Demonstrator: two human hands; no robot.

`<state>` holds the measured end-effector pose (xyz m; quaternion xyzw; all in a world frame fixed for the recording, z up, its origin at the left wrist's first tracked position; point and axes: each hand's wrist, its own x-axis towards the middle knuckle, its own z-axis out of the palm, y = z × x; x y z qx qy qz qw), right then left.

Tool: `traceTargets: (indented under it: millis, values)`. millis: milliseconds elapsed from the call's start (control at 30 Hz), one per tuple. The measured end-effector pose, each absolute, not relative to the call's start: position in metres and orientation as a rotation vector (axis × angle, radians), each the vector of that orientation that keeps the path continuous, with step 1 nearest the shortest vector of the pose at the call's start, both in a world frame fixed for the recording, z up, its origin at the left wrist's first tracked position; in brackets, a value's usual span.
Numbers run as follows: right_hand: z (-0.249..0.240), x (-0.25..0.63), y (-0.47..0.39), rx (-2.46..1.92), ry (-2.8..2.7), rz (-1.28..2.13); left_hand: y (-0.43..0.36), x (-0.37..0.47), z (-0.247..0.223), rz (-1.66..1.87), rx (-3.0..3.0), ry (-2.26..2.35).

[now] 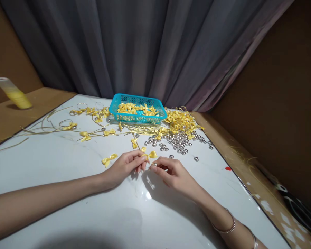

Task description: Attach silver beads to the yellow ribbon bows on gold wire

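Over the middle of the white table, my left hand [126, 165] pinches a yellow ribbon bow [152, 154] between thumb and fingers. Just to its right, my right hand [172, 173] holds a small silver bead [154, 165] between thumb and index finger. A small gap separates the two hands. Another yellow bow [109, 159] lies on the table left of my left hand. Many silver beads [180, 141] are spread beyond my right hand, beside a heap of yellow bows [180, 121].
A blue basket [138, 119] with yellow bows stands at the back. Gold cords [145, 129] and more bows lie before it and to the left. A clear tube with yellow contents [18, 97] is at far left. Grey curtains hang behind the white table [93, 214].
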<state>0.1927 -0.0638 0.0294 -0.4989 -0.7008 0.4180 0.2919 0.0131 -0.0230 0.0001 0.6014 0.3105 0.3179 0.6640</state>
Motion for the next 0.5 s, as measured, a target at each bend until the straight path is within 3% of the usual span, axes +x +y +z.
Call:
traceTargets:
  millis: [300,500]
  values:
    - [0.036,0.202,-0.060,-1.416,-1.917,0.894,-0.025,0.013,-0.003,0.741,1.476,0.747]
    - [0.031,0.203,-0.059,-1.392,-1.894,0.988,-0.025,0.013,0.000,0.736,1.431,0.699]
